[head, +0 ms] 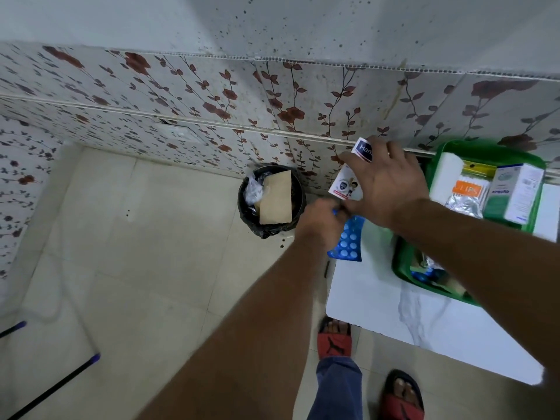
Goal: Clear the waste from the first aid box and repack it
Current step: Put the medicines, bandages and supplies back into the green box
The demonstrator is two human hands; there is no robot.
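Note:
My left hand is closed on a blue blister pack of white pills, held over the floor beside the table's left edge. My right hand grips a white plaster box with a blue label, lifted just right of the waste bin. The green first aid box lies open on the white table, its lid against the wall. The lid holds a green-and-white medicine carton, a silver foil strip and an orange-labelled packet. My right forearm hides most of the box's base.
A small black bin lined with a black bag stands on the tiled floor by the floral wall, holding a brown envelope and crumpled plastic. The white table fills the right. My sandalled feet stand at its edge. Dark poles lie lower left.

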